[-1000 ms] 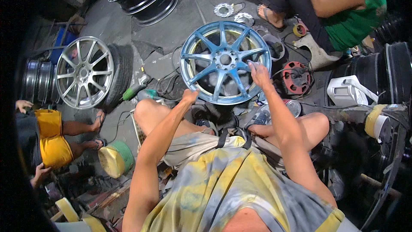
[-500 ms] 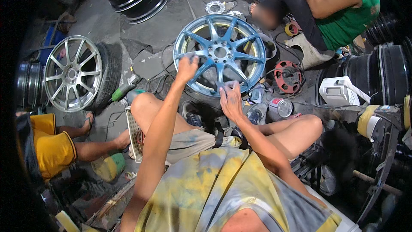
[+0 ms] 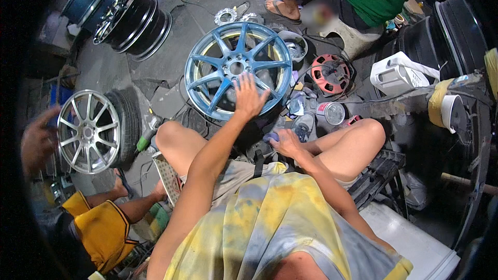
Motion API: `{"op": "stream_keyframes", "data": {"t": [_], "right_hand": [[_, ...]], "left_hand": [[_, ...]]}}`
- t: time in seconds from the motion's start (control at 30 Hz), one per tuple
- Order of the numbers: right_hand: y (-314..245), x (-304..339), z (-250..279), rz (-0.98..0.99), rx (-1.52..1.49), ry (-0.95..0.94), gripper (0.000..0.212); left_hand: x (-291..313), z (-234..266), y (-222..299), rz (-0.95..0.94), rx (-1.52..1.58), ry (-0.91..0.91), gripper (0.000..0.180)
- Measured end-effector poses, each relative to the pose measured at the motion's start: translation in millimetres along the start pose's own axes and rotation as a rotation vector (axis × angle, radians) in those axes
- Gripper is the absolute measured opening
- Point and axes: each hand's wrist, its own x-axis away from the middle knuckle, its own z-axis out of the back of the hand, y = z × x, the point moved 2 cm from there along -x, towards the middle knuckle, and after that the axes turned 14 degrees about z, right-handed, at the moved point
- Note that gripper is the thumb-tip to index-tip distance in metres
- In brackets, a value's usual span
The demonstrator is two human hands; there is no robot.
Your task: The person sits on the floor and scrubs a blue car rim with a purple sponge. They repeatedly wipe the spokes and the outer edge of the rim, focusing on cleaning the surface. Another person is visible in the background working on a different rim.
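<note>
A blue multi-spoke wheel rim (image 3: 212, 84) lies face up in front of my knees, with paler and yellowish patches on its inner barrel. Over its near right spokes my left hand (image 3: 249, 97) is spread flat, fingers apart, holding nothing; whether the palm presses on the metal I cannot tell. My right hand (image 3: 289, 144) is closed at the near side of the rim, off the metal and close to my lap. A small blue-purple pad (image 3: 271, 137) sticks out of its fingers; its exact kind is not clear.
At left, a silver wheel rim (image 3: 89, 132) leans by a tire, near a green angle grinder (image 3: 148, 136) and a co-worker's raised hand (image 3: 39, 142). A red cable reel (image 3: 332, 75), a clear tub (image 3: 330, 113) and a white case (image 3: 397, 74) stand at right. Another person sits beyond.
My left hand has moved from the rim's left side to its near right spokes and opened out. My right hand has drawn back from the rim's edge toward me. A co-worker's hand has appeared at left.
</note>
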Motion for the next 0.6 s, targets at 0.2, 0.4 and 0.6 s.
{"op": "stream_keyframes", "data": {"t": [0.2,0.4,0.6], "right_hand": [[18.9,3.8,-6.4,-0.043,0.012,-0.005,0.035],[14.8,-8.2,-14.1,0.014,-0.066,-0.001,0.036],[27.7,-13.2,-26.0,0.019,-0.122,0.037,0.037]], "left_hand": [[13.7,5.7,26.4,-0.334,0.153,-0.177,0.083],[-24.0,3.2,-33.4,0.011,0.012,-0.204,0.085],[22.2,-2.5,23.0,-0.228,0.058,-0.059,0.086]]}}
